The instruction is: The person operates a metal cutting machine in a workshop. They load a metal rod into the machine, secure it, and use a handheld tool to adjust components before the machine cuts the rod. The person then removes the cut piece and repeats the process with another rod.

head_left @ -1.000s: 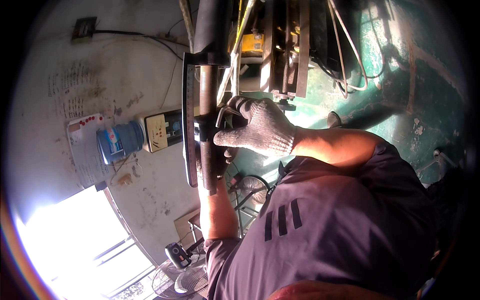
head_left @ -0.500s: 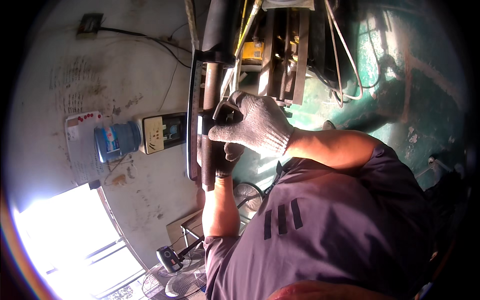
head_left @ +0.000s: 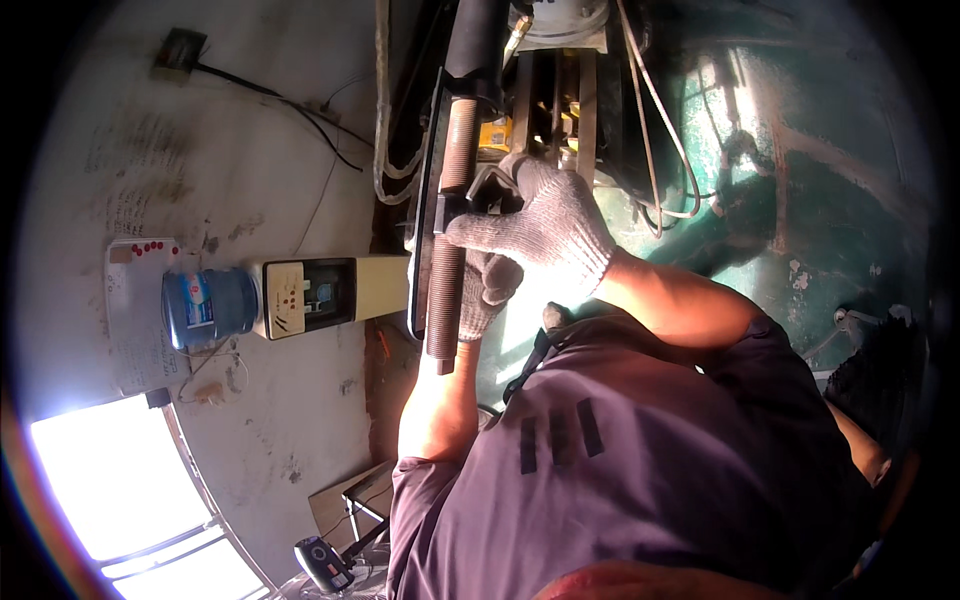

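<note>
Beside wall, water dispenser [head_left: 320, 294] with blue bottle [head_left: 208, 306], gloved hands gripping threaded rod [head_left: 448, 240]

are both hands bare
No, both the right hand and the left hand wear grey knit gloves at the threaded rod.

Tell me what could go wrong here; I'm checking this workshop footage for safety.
1. Both gloved hands, the right hand and the left hand, grip around the long threaded rod close to the machine; knit fabric might snag on threads if anything turns.
2. Loose cables hang beside the hands and could catch.
</note>
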`<state>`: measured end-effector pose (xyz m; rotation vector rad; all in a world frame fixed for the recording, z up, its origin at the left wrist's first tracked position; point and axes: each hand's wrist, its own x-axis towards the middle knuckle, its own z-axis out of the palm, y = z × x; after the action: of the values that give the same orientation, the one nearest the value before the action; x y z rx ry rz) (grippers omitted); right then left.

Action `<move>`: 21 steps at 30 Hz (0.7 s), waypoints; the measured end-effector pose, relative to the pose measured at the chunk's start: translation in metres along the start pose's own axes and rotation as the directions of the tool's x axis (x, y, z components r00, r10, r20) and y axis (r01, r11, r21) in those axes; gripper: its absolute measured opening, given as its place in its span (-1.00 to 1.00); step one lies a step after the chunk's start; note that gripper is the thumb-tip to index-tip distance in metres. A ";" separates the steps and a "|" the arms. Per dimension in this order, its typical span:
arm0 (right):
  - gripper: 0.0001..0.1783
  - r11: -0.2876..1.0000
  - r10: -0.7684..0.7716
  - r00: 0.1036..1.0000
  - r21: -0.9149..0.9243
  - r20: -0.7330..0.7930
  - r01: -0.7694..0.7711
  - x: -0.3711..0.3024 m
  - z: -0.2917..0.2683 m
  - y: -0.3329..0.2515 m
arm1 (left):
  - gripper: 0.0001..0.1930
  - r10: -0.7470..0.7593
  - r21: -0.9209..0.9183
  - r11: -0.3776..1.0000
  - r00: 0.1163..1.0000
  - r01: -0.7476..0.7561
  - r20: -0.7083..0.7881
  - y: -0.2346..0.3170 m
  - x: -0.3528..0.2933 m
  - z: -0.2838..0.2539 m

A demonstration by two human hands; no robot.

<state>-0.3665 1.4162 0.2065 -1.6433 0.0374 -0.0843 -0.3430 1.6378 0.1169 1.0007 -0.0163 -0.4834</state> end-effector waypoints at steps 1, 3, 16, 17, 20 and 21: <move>-0.26 0.997 0.041 0.998 -0.069 -0.045 -0.044 -0.007 -0.001 0.000 | -0.46 -0.033 -0.196 0.979 0.996 0.048 0.078 0.007 -0.001 0.004; -0.56 0.962 0.145 0.974 0.255 -0.176 -0.097 -0.020 0.006 0.024 | -0.33 -0.120 -0.366 0.879 0.885 0.305 0.450 0.015 0.009 -0.013; -0.49 0.629 0.412 0.907 0.746 -0.084 -0.217 -0.083 0.121 0.116 | -0.66 -0.404 0.358 0.876 0.898 0.324 0.176 0.003 -0.063 -0.054; -0.51 0.579 0.396 0.916 0.792 -0.067 -0.193 -0.079 0.124 0.116 | -0.68 -0.396 0.376 0.875 0.898 0.305 0.192 0.010 -0.063 -0.053; -0.64 0.488 0.310 0.949 0.849 0.048 -0.203 -0.072 0.123 0.104 | -0.79 -0.298 0.142 0.948 0.951 0.285 0.079 0.020 -0.065 -0.059; -0.66 0.493 0.312 0.947 0.838 0.082 -0.235 -0.066 0.125 0.103 | -0.83 -0.252 0.149 0.960 0.962 0.235 0.102 0.027 -0.064 -0.067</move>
<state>-0.4198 1.5378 0.0926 -0.6175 0.2851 0.0771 -0.3749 1.7287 0.1151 1.1121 -0.0343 -0.7773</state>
